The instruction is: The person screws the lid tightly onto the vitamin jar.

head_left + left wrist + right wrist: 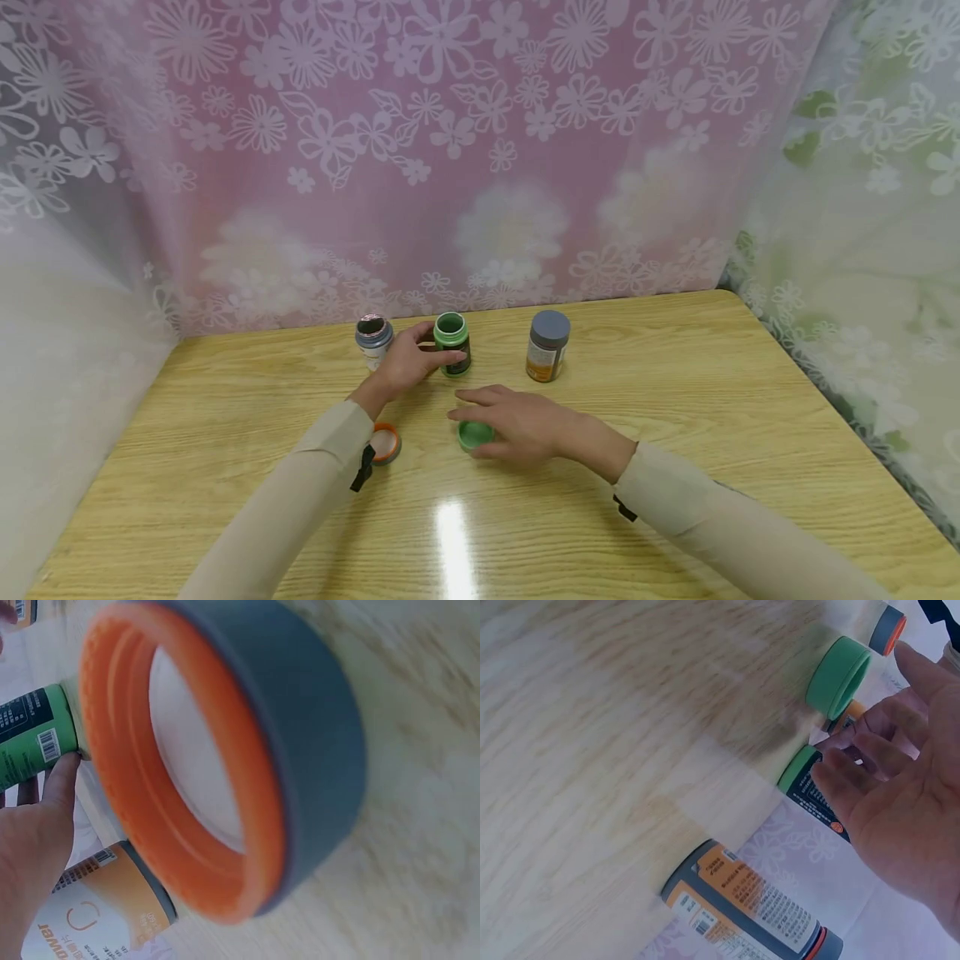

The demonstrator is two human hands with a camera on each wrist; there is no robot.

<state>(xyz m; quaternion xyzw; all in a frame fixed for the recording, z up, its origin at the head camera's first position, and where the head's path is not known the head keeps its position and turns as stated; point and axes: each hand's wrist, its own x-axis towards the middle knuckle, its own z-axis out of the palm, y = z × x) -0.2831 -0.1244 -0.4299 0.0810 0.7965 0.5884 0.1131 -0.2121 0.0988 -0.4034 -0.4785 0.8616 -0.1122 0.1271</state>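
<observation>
My left hand [407, 363] holds an uncapped green jar [457, 360] with a dark label, thumb along its front and fingers behind it. The jar stands upright on the table, its mouth facing up. Nearer to me, a green screw lid [467, 442] lies with its hollow side up. Over and beside that lid hovers my right hand [528, 423], its fingers loosely spread and nothing in its grasp. In the right wrist view, a gap shows between the palm and the green lid [832, 679].
An open grey-rimmed jar [372, 340] stands just left of my left hand. Its orange-lined grey lid [388, 454] lies upturned by my left wrist. A capped grey-and-orange jar [549, 346] stands to the right. Behind the wooden table [675, 358] hangs a floral curtain [487, 167].
</observation>
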